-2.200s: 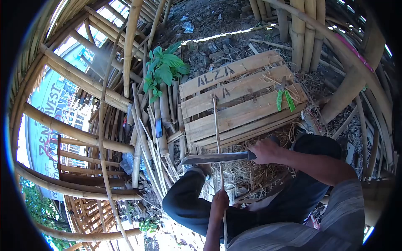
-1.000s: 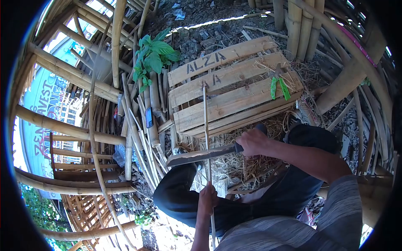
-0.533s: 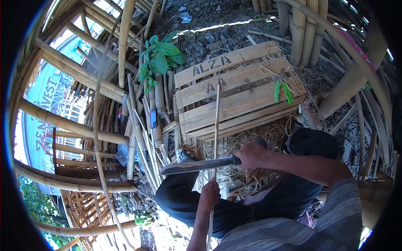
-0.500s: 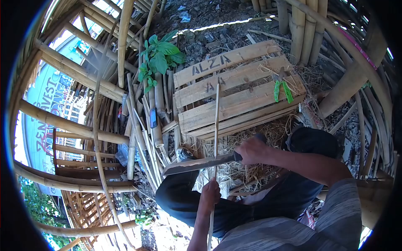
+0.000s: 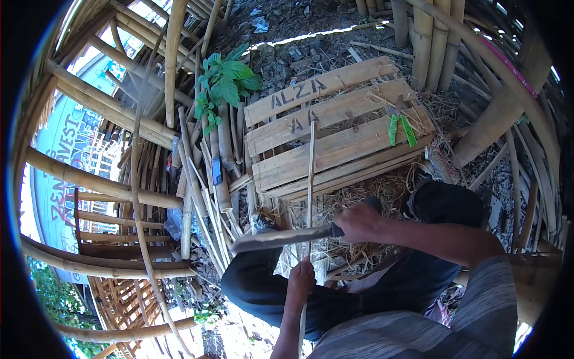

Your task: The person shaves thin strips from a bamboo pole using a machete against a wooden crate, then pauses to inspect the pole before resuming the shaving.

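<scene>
My right hand (image 5: 360, 222) is wrapped round the dark handle of a machete (image 5: 275, 240). Its broad blade points left and crosses a thin bamboo strip (image 5: 311, 173), overlapping it in this view just above my other hand. Fingers of my left hand (image 5: 301, 278) are closed round that strip, which runs up and down past the hand. The strip's upper end lies over the slatted wooden crate (image 5: 335, 128), and its lower end passes down along my left forearm. Beneath the blade are my bent knee and dark trousers (image 5: 254, 281).
Green-handled pliers (image 5: 402, 128) rest on the crate's right side. Split bamboo strips and poles (image 5: 206, 191) lie to the left, with a phone (image 5: 217, 171) on one. A leafy plant (image 5: 224, 81) stands behind them. Shavings (image 5: 365, 179) cover the ground, and bamboo posts (image 5: 433, 45) rise at the back right.
The machete has shifted slightly along the strip and its blade looks tilted differently. Both hands keep their hold, and the whole view has shifted a little to the left.
</scene>
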`<state>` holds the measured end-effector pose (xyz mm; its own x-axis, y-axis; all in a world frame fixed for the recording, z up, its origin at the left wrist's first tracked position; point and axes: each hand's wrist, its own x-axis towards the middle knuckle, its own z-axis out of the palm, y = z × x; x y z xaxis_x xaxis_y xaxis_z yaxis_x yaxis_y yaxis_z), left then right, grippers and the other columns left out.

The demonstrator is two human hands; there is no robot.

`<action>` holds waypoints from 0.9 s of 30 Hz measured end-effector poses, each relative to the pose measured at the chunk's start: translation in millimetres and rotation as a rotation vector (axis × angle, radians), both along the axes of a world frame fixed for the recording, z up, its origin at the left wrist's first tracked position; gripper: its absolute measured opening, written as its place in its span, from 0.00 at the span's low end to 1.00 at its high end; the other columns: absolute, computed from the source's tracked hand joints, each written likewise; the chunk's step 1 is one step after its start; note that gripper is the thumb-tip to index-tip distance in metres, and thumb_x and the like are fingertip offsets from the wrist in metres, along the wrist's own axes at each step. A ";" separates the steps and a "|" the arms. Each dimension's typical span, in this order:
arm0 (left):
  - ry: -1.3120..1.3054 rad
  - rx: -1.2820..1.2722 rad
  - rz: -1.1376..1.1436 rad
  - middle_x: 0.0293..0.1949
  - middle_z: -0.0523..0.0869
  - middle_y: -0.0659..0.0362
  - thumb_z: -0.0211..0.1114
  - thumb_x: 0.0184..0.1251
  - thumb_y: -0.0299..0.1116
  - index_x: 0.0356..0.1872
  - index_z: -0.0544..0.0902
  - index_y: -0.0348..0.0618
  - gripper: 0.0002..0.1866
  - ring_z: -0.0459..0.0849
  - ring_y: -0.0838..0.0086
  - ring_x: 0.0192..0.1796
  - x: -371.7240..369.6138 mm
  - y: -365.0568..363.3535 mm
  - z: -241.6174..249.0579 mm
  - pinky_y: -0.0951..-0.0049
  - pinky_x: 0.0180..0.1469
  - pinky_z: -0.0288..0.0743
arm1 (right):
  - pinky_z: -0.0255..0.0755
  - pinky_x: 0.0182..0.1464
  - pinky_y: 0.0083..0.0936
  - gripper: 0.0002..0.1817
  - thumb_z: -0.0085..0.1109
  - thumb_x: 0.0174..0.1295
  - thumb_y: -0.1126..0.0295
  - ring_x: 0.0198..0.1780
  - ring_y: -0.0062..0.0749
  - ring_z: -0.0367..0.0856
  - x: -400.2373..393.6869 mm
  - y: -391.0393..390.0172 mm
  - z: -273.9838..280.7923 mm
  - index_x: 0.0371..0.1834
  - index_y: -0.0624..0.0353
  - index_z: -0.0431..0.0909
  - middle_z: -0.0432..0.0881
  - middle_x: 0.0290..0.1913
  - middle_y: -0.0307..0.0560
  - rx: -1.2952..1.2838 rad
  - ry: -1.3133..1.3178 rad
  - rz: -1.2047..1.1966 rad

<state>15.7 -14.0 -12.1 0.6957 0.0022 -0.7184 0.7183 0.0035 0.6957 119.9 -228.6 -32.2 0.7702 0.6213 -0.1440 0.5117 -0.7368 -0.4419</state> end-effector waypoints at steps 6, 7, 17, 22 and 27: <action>-0.010 -0.024 0.037 0.13 0.57 0.72 0.45 0.74 0.46 0.20 0.63 0.52 0.20 0.54 0.87 0.11 -17.7 6.2 0.7 0.83 0.12 0.44 | 0.78 0.35 0.39 0.13 0.61 0.44 0.65 0.31 0.46 0.83 48.4 -22.6 0.9 0.31 0.61 0.79 0.81 0.26 0.56 -0.024 -0.009 -0.227; 0.018 -0.140 0.052 0.13 0.57 0.72 0.44 0.74 0.46 0.20 0.63 0.53 0.20 0.54 0.87 0.12 -14.0 2.7 6.3 0.84 0.12 0.44 | 0.78 0.36 0.40 0.14 0.62 0.43 0.65 0.30 0.47 0.83 53.3 -26.5 7.3 0.31 0.62 0.79 0.81 0.25 0.57 -0.038 -0.110 -0.219; 0.069 -0.094 0.058 0.14 0.57 0.71 0.44 0.74 0.44 0.23 0.64 0.51 0.18 0.53 0.87 0.13 -37.3 9.9 11.0 0.85 0.13 0.44 | 0.78 0.34 0.37 0.10 0.58 0.42 0.68 0.31 0.43 0.84 38.3 -28.0 -2.2 0.27 0.60 0.81 0.82 0.27 0.55 -0.021 -0.098 -0.061; 0.069 -0.233 0.049 0.15 0.57 0.70 0.44 0.75 0.44 0.23 0.64 0.50 0.18 0.54 0.85 0.13 -27.7 21.2 18.2 0.83 0.14 0.47 | 0.78 0.36 0.36 0.10 0.60 0.42 0.67 0.32 0.43 0.84 44.7 -22.4 3.4 0.27 0.60 0.81 0.82 0.27 0.53 -0.023 -0.123 -0.220; 0.245 -0.530 0.038 0.17 0.58 0.70 0.41 0.75 0.47 0.24 0.64 0.50 0.19 0.55 0.86 0.17 -29.0 36.8 8.4 0.83 0.19 0.53 | 0.78 0.36 0.37 0.11 0.60 0.43 0.67 0.32 0.44 0.84 35.4 -22.9 -1.7 0.28 0.61 0.81 0.82 0.27 0.54 -0.028 -0.110 -0.190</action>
